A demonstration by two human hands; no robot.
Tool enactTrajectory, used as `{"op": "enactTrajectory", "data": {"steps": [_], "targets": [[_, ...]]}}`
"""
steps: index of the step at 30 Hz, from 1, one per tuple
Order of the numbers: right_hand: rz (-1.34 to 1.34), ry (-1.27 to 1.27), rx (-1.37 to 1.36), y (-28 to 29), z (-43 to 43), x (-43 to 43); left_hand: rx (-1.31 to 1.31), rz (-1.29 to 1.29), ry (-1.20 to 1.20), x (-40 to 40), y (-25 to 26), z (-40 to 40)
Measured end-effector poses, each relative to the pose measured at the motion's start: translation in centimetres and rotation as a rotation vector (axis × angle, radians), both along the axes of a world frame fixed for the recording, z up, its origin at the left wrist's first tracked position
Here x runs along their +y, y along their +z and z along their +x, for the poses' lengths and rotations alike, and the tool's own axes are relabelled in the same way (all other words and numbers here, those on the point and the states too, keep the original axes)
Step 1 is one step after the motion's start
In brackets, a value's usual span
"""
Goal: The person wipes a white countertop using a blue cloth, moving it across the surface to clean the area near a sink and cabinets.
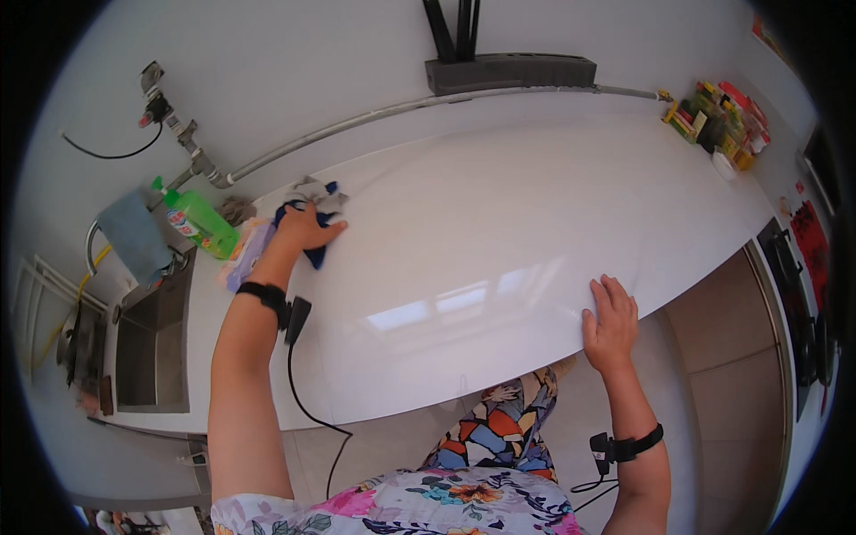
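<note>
My left hand (306,227) presses down on a crumpled grey and dark blue cloth (315,194) at the left part of the white countertop (468,200). Part of the cloth is hidden under the palm. Just left of that hand lie a purple and orange soft pack of tissues (249,254) and a green pump bottle of dish soap (199,221). My right hand (610,324) rests on the counter's front edge at the right, fingers a little apart, with nothing in it. Each forearm wears a black strap with a small cabled device.
A steel sink (152,354) and a tap draped with a blue cloth (134,234) are at far left. A grey pipe (334,134) runs along the wall, below a dark router-like box (511,72). Seasoning packets and bottles (722,127) stand in the back right corner; a gas stove (789,281) is at right.
</note>
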State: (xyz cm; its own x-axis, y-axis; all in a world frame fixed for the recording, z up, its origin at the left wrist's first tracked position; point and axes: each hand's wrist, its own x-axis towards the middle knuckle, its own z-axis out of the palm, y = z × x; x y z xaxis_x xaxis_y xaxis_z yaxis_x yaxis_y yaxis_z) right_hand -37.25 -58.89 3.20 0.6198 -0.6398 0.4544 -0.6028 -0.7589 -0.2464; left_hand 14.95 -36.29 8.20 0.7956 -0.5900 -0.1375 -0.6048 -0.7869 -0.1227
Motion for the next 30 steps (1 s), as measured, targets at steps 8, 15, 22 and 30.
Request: {"op": "enactTrajectory", "data": {"steps": [8,15,22,30], "targets": [[0.010,-0.016,-0.016,0.4,-0.1,0.1,0.117,-0.207,0.008,-7.3,-0.5,2.6],[-0.016,0.031,-0.037,0.2,0.1,0.1,0.197,-0.392,-0.568,-11.0,-2.4,-9.5],[0.005,0.006,0.002,0.1,-0.1,-0.2,0.214,-0.128,-0.789,-2.6,1.2,-21.7],[0.007,-0.025,0.016,0.3,-0.1,0.1,0.122,0.090,-0.210,3.3,2.8,-8.4]]}}
